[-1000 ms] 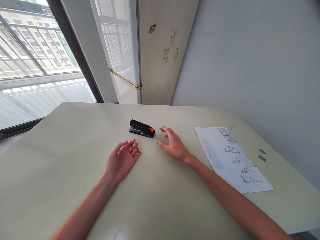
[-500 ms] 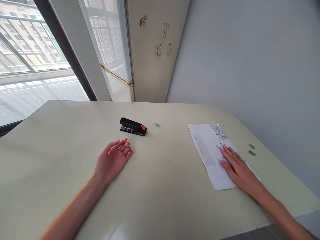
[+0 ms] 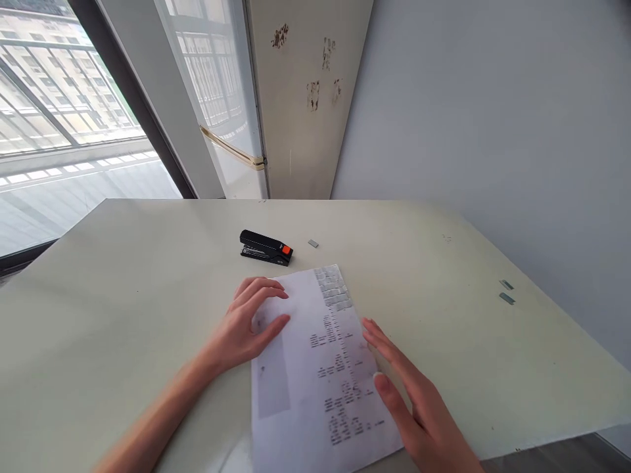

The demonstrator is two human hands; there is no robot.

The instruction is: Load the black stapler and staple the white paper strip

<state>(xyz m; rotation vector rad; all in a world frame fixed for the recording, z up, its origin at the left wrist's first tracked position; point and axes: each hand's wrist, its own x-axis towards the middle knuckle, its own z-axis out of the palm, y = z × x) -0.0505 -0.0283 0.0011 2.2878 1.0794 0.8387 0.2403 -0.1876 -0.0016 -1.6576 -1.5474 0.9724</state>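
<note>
A printed sheet of paper [image 3: 305, 387] lies on the table in front of me, its text and a grid of boxes along the right side. My left hand [image 3: 254, 322] rests over its upper left edge, fingers curved and apart with the thumb spread. Along the right edge is my right hand [image 3: 411, 394], fingers extended and thumb apart, touching or just beside the paper. Neither hand grips anything. Beyond the sheet sits a black stapler [image 3: 266, 247] with an orange patch at its right end. Just right of it lies a small strip of staples [image 3: 313, 243].
Two more small grey strips [image 3: 507, 298] lie near the table's right edge. The pale table [image 3: 123, 328] reaches toward a refrigerator [image 3: 300, 144] at the back. A grey wall [image 3: 483, 112] borders the right side, and a window [image 3: 59, 98] is at left.
The paper has moved left from the right side to the middle, with my right hand following it. My left hand has turned from palm up to palm down over the paper's left edge.
</note>
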